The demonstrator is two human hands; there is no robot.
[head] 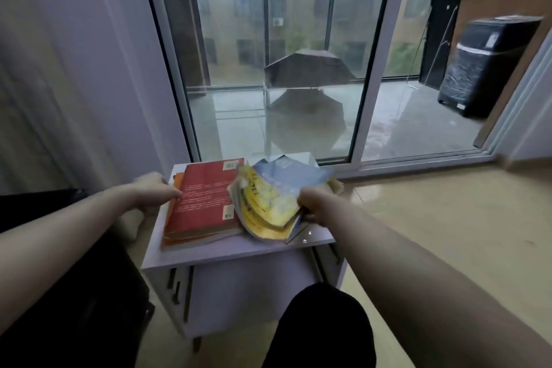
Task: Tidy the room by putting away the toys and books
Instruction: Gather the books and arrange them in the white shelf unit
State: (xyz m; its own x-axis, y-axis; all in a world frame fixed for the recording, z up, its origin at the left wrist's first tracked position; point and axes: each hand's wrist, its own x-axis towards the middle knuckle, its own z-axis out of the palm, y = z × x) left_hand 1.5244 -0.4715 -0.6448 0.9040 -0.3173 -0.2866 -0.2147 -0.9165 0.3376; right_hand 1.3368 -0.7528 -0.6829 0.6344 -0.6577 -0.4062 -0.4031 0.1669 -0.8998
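A red book lies on top of a stack with an orange book under it, on the left half of a small white cabinet. My left hand touches the stack's left edge; its thumb rests near the cabinet's back corner. My right hand grips a bundle of soft books, yellow covers below and a blue one on top. The bundle is tilted, its lower edge on the cabinet top beside the red book.
A sliding glass door stands right behind the cabinet, with an open umbrella on the balcony beyond. A white wall is on the left, a dark object at lower left. Tan floor stretches to the right. My dark-clothed knee is below the cabinet.
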